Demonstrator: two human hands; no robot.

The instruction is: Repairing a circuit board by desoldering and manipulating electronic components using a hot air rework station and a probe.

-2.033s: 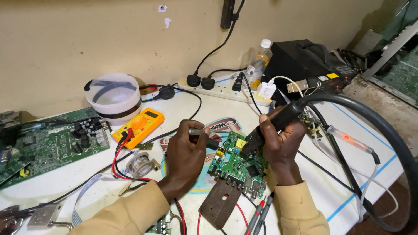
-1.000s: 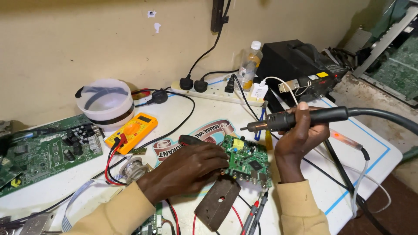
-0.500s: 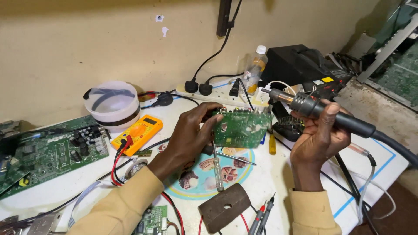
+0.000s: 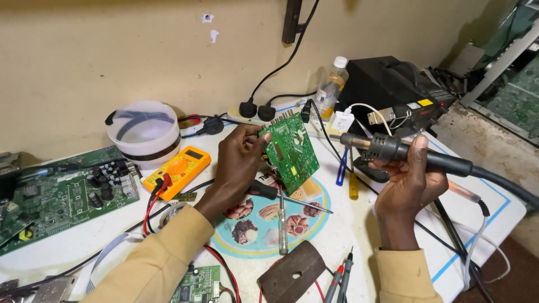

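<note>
While the left hand rises at the centre of the frame, its fingers and thumb pinch the upper left edge of a small green circuit board, lifting it clear of the white table and tilting it so its flat face looks toward the camera. The right hand, right of centre, is wrapped in a fist around the dark handle of a hot-air tool, thumb up; its metal nozzle points left, level with the board and just beside its right edge, not touching. The board is roughly square, green, with fine tracks and a small yellow patch near its lower corner. At upper left a translucent white tub stands on the table with a black band coiled inside. A clear bottle at upper centre holds yellowish liquid.
</note>
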